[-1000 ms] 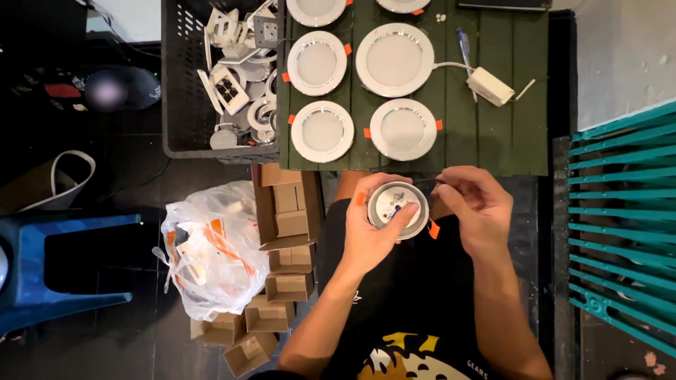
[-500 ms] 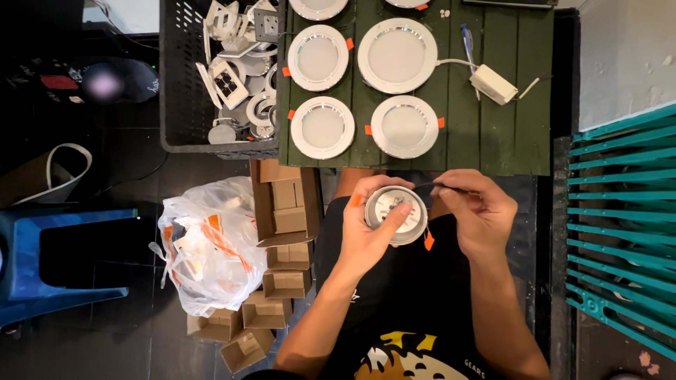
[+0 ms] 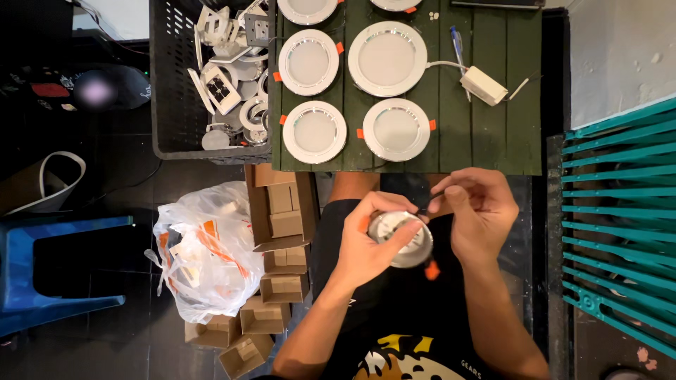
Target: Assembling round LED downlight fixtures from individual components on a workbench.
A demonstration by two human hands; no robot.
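Note:
My left hand (image 3: pixel 372 246) grips a round white downlight (image 3: pixel 407 238) with orange spring clips, held over my lap with its back side up. My right hand (image 3: pixel 477 212) pinches a thin dark tool or wire (image 3: pixel 428 205) at the lamp's upper rim. Both hands sit just below the front edge of a dark green slatted table (image 3: pixel 493 134). Several round white downlights lie face up on it, the nearest (image 3: pixel 396 129) straight above my hands.
A white driver box (image 3: pixel 483 85) with wires and a pen (image 3: pixel 458 43) lie on the table's right part. A black crate (image 3: pixel 211 77) of white parts stands left. Small cardboard boxes (image 3: pixel 282 232), a plastic bag (image 3: pixel 204 253) and a blue stool (image 3: pixel 63 260) crowd the floor; teal slats (image 3: pixel 620 232) at right.
The view has shifted a little. My right hand has moved in closer to the lamp's rim, and the lamp sits slightly lower in my left hand.

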